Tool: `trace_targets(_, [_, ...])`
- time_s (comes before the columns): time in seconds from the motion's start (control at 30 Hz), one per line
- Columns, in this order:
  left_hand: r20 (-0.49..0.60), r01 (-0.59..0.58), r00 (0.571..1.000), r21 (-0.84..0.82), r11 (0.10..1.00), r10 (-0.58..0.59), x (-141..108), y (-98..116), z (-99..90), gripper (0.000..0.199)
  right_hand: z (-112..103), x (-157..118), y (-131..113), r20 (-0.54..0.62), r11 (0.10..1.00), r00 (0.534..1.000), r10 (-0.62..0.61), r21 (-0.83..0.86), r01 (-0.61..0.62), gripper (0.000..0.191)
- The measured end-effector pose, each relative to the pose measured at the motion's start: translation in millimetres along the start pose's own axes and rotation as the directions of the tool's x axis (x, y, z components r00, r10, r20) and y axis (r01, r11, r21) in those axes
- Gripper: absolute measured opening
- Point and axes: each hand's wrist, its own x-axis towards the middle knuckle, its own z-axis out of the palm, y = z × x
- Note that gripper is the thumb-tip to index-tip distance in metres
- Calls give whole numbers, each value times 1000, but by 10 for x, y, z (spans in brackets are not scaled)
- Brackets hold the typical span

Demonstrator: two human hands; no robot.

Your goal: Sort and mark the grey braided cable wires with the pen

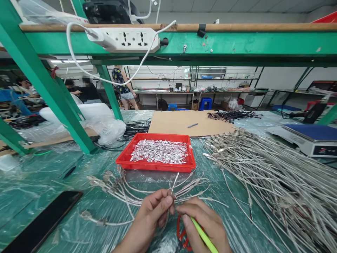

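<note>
Silver strip (175, 181), pinched in the left hand (155, 212), just in front of the red tray (155, 166); best steadied close to its end, guiding the lime-green tool (203, 234), clasped by the right hand (207, 219), without tugging.

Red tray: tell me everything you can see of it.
The red tray is shallow, rectangular and plastic-looking, with sloping walls and a pale patch on the right. It sits upright on the green, film-covered table, short of the brown cardboard, with silvery pieces heaped inside. Neither the left hand nor the right hand touches it.
</note>
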Motion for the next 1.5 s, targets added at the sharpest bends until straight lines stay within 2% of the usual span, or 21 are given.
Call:
trace_targets(0.37, [-22,1,1000,-18,1000,-1,22,-19,-17,28,0,-45,44,42,1000,999,20,-19,-19,32])
trace_targets(0.57, [-36,-14,999,-1,1000,14,6,0,-1,26,111,-91,86,-85,999,995,48,4,-48,27])
trace_targets(0.7, [-21,-12,1000,15,1000,12,-8,-14,13,28,155,-107,117,-96,999,994,49,13,-48,25])
trace_targets(0.97, [-43,4,999,18,1000,-4,-4,-26,20,33,98,-82,74,-114,994,988,101,-18,-104,25])
trace_targets(1.17, [-51,-12,999,27,1000,13,-12,17,17,32,29,-49,173,-173,977,971,165,-107,-185,21])
trace_targets(1.33, [-27,-18,999,54,998,19,-6,-5,14,34,28,-30,188,-105,972,967,233,3,-234,16])
trace_targets(1.5, [60,-4,998,134,991,-4,-26,-9,52,35,57,-10,127,-87,928,929,361,135,-348,10])
